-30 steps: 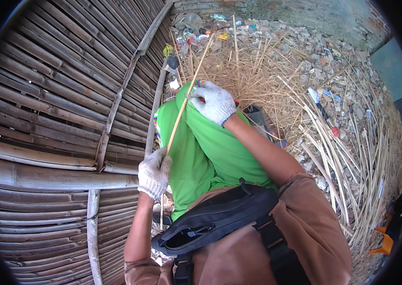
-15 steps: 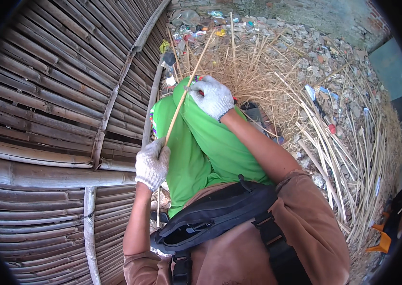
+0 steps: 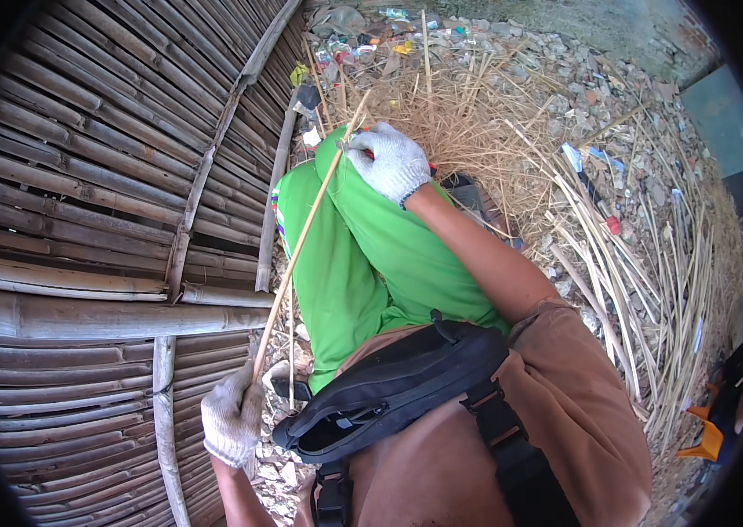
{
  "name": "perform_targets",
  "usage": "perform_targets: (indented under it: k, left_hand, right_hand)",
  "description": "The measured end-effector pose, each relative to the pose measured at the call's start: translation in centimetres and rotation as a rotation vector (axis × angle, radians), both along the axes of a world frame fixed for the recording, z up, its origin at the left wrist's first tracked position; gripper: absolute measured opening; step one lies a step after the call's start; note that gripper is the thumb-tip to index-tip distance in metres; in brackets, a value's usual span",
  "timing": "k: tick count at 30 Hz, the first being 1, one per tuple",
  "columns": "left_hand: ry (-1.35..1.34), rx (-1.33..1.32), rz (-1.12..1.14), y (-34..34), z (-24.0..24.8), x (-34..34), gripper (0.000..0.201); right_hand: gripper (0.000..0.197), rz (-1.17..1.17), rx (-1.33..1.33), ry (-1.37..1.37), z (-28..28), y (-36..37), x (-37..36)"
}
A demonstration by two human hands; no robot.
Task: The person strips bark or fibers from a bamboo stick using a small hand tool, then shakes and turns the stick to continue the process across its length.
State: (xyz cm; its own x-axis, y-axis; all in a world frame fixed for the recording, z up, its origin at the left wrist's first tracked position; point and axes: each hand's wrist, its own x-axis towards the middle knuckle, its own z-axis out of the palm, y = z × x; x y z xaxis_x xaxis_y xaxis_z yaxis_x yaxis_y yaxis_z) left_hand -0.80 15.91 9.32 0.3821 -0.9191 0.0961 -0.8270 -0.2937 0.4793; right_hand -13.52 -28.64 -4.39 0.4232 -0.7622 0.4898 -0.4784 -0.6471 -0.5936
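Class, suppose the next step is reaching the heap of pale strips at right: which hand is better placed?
Probably the right hand, though busy at the thin strip: it is nearer the heap. The left hand is farther off, gripping that strip's near end.

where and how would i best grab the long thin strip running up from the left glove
Probably by the bare middle of the strip, between the left hand at its lower end and the right hand near its upper end. Come from above, since the green trousers lie beneath, and pinch crosswise: it is slender and slants lengthwise from hand to hand.
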Motion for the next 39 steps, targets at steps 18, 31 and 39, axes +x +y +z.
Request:
perform_targets:
  k: [18, 31, 39]
  left_hand:
    - [0.495, 0.254, 0.19, 2.6, -0.5, 3.2, 0.028]
    - [1.069, -0.234, 0.447, -10.8, -6.8, 1.1, 0.03]
    - [1.355, -0.253, 0.248, -18.3, -5.6, 1.5, 0.035]
  right_hand:
    - [0.021, -0.018, 0.036, -0.04, 0.6, 1.1, -0.1]
    - [0.064, -0.111, 0.277, 0.349, 2.6, -14.1, -3.8]
    - [0.064, -0.011, 0.358, 0.705, 0.4, -17.0, -6.1]
